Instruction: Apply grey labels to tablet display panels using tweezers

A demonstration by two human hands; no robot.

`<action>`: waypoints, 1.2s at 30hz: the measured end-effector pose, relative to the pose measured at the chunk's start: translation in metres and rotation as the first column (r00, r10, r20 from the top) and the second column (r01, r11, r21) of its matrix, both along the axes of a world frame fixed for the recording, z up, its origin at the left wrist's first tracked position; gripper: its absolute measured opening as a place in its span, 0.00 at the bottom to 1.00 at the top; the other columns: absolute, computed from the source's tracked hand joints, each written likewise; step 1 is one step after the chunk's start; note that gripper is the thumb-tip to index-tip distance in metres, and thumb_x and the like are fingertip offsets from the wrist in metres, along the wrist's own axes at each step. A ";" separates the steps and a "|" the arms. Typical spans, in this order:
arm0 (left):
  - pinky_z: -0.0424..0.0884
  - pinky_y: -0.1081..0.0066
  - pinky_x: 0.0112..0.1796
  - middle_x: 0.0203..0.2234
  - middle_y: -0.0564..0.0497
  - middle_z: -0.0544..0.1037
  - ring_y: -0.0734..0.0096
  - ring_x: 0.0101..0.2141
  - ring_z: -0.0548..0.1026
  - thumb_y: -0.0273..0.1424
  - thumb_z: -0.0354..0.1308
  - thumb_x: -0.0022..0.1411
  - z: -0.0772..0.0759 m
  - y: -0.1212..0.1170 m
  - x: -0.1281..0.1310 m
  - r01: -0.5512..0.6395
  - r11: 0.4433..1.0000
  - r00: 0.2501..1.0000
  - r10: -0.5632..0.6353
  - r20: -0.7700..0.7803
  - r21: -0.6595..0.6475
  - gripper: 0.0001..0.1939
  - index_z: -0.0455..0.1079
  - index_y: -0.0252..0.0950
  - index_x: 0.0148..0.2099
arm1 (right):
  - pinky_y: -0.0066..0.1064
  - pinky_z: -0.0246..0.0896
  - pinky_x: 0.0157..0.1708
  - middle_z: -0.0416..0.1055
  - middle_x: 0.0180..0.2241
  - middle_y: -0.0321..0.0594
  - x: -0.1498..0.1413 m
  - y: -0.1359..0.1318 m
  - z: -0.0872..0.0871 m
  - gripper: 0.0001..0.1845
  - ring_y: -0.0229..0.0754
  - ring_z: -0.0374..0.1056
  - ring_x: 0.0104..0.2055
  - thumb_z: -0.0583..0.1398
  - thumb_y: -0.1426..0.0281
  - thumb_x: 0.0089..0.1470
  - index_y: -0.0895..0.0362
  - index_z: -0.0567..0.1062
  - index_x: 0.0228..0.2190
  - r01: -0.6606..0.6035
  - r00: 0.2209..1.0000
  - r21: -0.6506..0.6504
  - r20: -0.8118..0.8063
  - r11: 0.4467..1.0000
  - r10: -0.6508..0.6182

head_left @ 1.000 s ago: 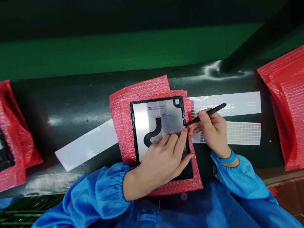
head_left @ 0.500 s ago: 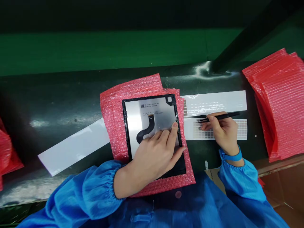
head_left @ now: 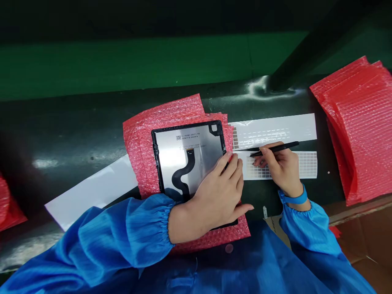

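Observation:
A black-framed display panel [head_left: 196,151] with a silvery back and a black flex cable [head_left: 183,171] lies on red bubble wrap [head_left: 143,134]. My left hand [head_left: 219,194] rests flat on the panel's right part, its fingers stretched toward the right edge. My right hand [head_left: 280,167] pinches black tweezers [head_left: 274,148], their tip pointing left over a white sheet of small grid stickers [head_left: 303,165]. A second white sticker strip [head_left: 275,130] lies just behind it.
A stack of red bubble-wrap bags [head_left: 358,122] sits at the right. A long white strip [head_left: 88,192] lies to the left of the panel. More red wrap [head_left: 7,208] shows at the left edge. A dark post [head_left: 303,53] rises at the back right.
My right hand drew the tweezers away from the panel's right edge to the grid sticker sheet. My left hand slid rightward across the panel toward its right edge.

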State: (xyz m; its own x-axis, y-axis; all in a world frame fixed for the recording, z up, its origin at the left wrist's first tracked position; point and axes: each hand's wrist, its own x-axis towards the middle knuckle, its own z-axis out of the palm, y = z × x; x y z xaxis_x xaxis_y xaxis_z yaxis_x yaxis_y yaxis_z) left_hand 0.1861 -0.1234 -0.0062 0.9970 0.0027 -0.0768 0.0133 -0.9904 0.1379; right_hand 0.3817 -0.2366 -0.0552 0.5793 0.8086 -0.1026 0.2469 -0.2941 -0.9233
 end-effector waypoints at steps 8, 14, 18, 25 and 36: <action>0.56 0.47 0.67 0.60 0.33 0.77 0.41 0.62 0.71 0.59 0.50 0.72 0.003 0.000 0.000 0.000 0.999 1.000 0.000 0.019 0.034 0.41 0.79 0.24 0.58 | 0.33 0.75 0.21 0.80 0.22 0.36 -0.004 0.005 0.000 0.19 0.45 0.79 0.23 0.65 0.50 0.64 0.53 0.77 0.34 0.074 0.996 0.024 -0.058 0.997 -0.073; 0.56 0.48 0.67 0.59 0.34 0.78 0.43 0.61 0.72 0.60 0.51 0.71 0.001 -0.003 0.000 -0.025 0.998 0.999 0.022 0.041 0.053 0.40 0.81 0.27 0.57 | 0.32 0.75 0.21 0.80 0.23 0.36 -0.005 0.006 0.001 0.19 0.45 0.79 0.22 0.66 0.50 0.63 0.54 0.77 0.35 0.115 0.990 0.017 -0.079 0.993 -0.114; 0.54 0.47 0.68 0.58 0.33 0.78 0.42 0.61 0.72 0.61 0.51 0.70 -0.003 -0.004 0.001 -0.030 0.998 0.999 0.028 0.039 0.047 0.41 0.81 0.28 0.56 | 0.33 0.76 0.23 0.81 0.23 0.37 -0.003 0.003 -0.001 0.18 0.44 0.78 0.23 0.66 0.51 0.64 0.54 0.77 0.36 0.097 0.995 0.000 -0.027 0.995 -0.097; 0.53 0.47 0.69 0.60 0.34 0.77 0.42 0.63 0.71 0.61 0.50 0.70 -0.001 -0.006 0.002 -0.025 0.998 1.000 0.025 0.004 0.054 0.42 0.80 0.28 0.59 | 0.33 0.75 0.24 0.80 0.23 0.37 -0.003 0.001 -0.002 0.18 0.44 0.77 0.23 0.66 0.51 0.64 0.54 0.77 0.36 0.084 0.996 -0.015 -0.016 0.996 -0.084; 0.55 0.47 0.68 0.59 0.31 0.77 0.40 0.62 0.71 0.62 0.51 0.70 -0.002 -0.007 0.001 -0.041 0.999 0.998 0.039 0.056 0.032 0.44 0.79 0.24 0.59 | 0.30 0.70 0.16 0.78 0.19 0.35 -0.008 0.016 0.014 0.24 0.41 0.72 0.15 0.69 0.45 0.57 0.54 0.76 0.30 0.204 0.973 0.046 -0.120 0.978 -0.198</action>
